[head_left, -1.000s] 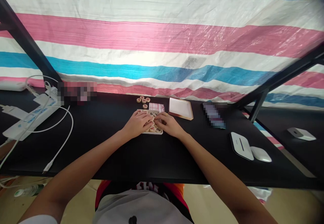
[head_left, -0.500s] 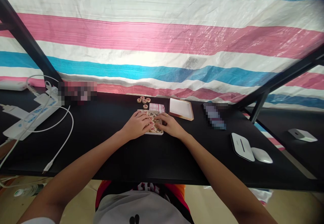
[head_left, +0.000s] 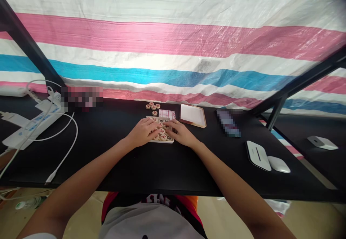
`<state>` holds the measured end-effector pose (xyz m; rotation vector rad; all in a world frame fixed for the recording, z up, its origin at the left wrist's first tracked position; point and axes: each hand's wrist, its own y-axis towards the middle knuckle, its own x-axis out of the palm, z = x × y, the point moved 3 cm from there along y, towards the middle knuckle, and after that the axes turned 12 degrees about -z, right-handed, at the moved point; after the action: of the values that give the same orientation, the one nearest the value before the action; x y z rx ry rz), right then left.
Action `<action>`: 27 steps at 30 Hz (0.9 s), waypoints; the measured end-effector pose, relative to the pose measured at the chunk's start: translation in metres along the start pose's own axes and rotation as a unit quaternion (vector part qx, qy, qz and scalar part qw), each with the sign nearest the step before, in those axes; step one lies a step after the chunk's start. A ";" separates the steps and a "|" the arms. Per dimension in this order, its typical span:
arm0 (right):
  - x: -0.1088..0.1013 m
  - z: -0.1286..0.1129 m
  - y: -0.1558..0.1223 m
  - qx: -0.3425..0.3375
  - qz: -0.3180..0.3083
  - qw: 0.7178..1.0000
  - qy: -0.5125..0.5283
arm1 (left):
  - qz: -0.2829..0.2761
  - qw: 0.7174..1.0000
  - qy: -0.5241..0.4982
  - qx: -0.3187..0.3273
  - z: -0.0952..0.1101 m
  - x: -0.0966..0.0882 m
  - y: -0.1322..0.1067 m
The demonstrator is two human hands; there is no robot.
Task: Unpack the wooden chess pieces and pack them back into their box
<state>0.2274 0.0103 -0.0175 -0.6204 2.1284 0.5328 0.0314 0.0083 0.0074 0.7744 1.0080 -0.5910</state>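
A shallow white box [head_left: 165, 142] of round Chinese chess pieces [head_left: 162, 131] lies on the black table in front of me. The pieces carry red or black characters. My left hand [head_left: 143, 132] rests over the box's left side, fingers stretched across the pieces and apart. From the right, my right hand [head_left: 182, 133] reaches over the opposite side, its fingers spread and touching pieces. Neither hand shows a piece lifted. Both hands cover part of the box and its contents. Just beyond the box is a folded paper board [head_left: 167, 114] with red lines.
Several loose chess pieces [head_left: 153, 107] lie behind the box. The open box lid [head_left: 193, 115] sits to their right. Further right are a blurred phone-like object [head_left: 228, 123], a white flat device [head_left: 258, 155] and a white mouse [head_left: 279, 164]. A power strip [head_left: 35, 123] with cables occupies the left.
My left hand has shifted slightly left, uncovering more pieces in the middle of the box. My right fingers have moved a little over the right side. The camera view has shifted slightly.
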 end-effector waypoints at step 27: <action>0.001 -0.005 -0.002 0.020 -0.055 0.998 -0.036 | -0.059 0.984 0.023 -0.168 -0.045 -0.003 -0.007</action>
<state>0.2255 0.0057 -0.0157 -0.6822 2.0190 0.4436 0.0019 0.0400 -0.0060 0.4338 1.1663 -0.4872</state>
